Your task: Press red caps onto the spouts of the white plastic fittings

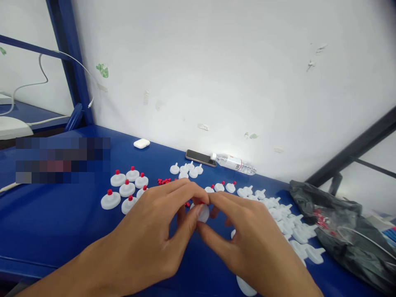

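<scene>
Between my hands, over the middle of the blue table, is a white round piece (203, 213) with a bit of red at its top. The thumb and fingers of my left hand (161, 227) pinch it from the left. My right hand (247, 231) closes on it from the right, with its fingertips touching my left ones. White pieces with red caps (110, 200) stand in a group left of my hands. Small red caps (163, 181) lie behind my left hand. Uncapped white pieces (287, 225) are spread right of my right hand, partly hidden by it.
Along the wall lie a white case (141, 143), a phone (200, 157) and a clear bottle (235, 163). More white pieces (193, 172) lie before the phone. A dark plastic bag (343, 235) sits at the right. A blue metal post (71, 62) rises at the left.
</scene>
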A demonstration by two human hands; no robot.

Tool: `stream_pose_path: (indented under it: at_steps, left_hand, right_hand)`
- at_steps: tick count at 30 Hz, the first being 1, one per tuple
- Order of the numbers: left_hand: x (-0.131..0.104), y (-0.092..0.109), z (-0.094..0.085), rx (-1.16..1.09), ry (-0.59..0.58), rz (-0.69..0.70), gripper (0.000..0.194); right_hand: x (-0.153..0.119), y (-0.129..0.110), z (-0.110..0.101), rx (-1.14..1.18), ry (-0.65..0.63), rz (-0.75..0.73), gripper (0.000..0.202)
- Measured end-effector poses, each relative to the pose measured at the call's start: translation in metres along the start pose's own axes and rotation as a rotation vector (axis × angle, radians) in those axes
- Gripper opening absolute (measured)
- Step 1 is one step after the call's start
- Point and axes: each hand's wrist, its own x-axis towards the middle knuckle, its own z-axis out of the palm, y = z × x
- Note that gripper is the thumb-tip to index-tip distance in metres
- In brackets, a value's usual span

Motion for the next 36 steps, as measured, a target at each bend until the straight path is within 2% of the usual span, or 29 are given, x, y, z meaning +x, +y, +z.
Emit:
stream_pose_path:
  at_steps: [5,12,15,18,20,21,23,25,32,36]
  left_hand:
    - [0.002,-0.001,0.002,-0.002,0.01,-0.105,0.01]
    - [0.003,0.001,0.003,-0.019,0.048,-0.116,0.011]
    - [0.002,0.003,0.002,-0.088,0.037,-0.152,0.01]
    - [0.001,0.003,-0.001,-0.167,0.075,-0.244,0.008]
    - [0.0,0.002,-0.003,-0.254,0.089,-0.321,0.017]
    - [0.0,0.001,-0.004,-0.326,0.069,-0.366,0.028]
    - [0.0,0.0,-0.005,-0.525,-0.045,-0.461,0.048]
    - [0.0,0.0,-0.007,-0.692,-0.166,-0.536,0.056]
    - [0.003,0.002,-0.011,-0.691,-0.228,-0.552,0.059]
    - [0.004,0.003,-0.01,-0.683,-0.216,-0.523,0.05]
  right_hand:
    - [0.0,0.0,0.0,-0.002,0.015,-0.012,0.009]
    - [-0.002,0.003,0.001,-0.004,0.095,-0.066,0.01]
    - [-0.002,0.004,0.002,-0.011,0.156,-0.11,0.01]
    - [-0.002,0.005,0.002,-0.039,0.252,-0.184,0.017]
    - [-0.002,0.006,0.001,-0.063,0.317,-0.251,0.024]
    - [-0.002,0.006,0.0,-0.072,0.341,-0.29,0.026]
    - [-0.002,0.005,-0.002,-0.073,0.365,-0.361,0.027]
    - [-0.002,0.004,-0.003,-0.052,0.374,-0.414,0.023]
    - [-0.001,0.002,-0.004,-0.015,0.386,-0.474,0.019]
    - [-0.002,0.002,-0.005,-0.021,0.402,-0.495,0.014]
